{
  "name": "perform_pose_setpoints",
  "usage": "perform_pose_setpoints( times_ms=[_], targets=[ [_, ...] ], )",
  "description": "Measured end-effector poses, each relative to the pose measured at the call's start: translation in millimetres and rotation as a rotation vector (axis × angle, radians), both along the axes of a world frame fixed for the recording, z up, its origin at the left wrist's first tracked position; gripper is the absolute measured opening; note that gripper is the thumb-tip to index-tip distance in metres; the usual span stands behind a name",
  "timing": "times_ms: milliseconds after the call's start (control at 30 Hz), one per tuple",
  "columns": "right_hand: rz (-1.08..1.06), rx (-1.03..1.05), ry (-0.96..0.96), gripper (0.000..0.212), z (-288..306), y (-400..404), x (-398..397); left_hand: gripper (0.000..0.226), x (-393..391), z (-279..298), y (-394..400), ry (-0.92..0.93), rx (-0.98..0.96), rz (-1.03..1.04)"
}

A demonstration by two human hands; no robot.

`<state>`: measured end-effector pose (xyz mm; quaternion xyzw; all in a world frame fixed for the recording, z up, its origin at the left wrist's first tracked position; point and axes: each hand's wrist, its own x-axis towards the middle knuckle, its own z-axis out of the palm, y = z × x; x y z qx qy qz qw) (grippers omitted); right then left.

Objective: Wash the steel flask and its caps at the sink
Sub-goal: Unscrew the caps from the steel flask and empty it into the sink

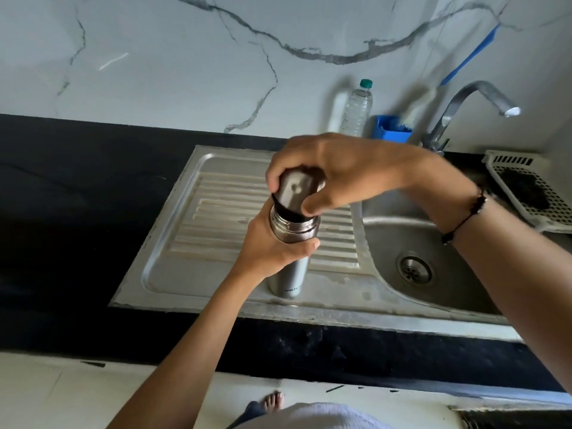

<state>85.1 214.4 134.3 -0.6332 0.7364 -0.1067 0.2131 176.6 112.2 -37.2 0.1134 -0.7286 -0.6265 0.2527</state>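
Left hand fingers grip upright flask | right hand fingers hold tilted cap

Bare forearms – black thread bracelet on rt wrist – pale grey top.

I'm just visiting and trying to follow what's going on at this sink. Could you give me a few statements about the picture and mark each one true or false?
1. The left hand grips the body of the steel flask. True.
2. The right hand holds the steel cap at the top of the flask. True.
3. Water is pouring from the tap. False: no water shows at its spout.
4. The flask is inside the sink basin. False: it is over the ribbed draining board, left of the basin.
5. A clear plastic bottle with a green lid stands by the wall. True.
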Motion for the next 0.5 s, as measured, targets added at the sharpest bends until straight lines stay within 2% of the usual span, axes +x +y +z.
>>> perform_pose_setpoints(
  times_ms=[100,167,267,400,500],
  targets=[
    [-0.104,-0.082,-0.120,0.043,9,8,-22,0.060,1,1,1,-0.006,0.001,0.003],
    [-0.187,-0.101,-0.114,0.041,1,8,-42,0.059,3,4,4,-0.011,0.003,0.002],
    [-0.264,0.017,0.039,0.041,-44,-6,-71,0.058,6,6,5,-0.030,0.015,-0.004],
    [-0.246,0.198,0.201,0.050,-133,-27,-86,0.059,7,11,8,-0.052,0.031,-0.007],
    [-0.231,0.185,0.299,0.041,-177,-38,-88,0.054,9,15,12,-0.055,0.033,-0.014]
  ],
)
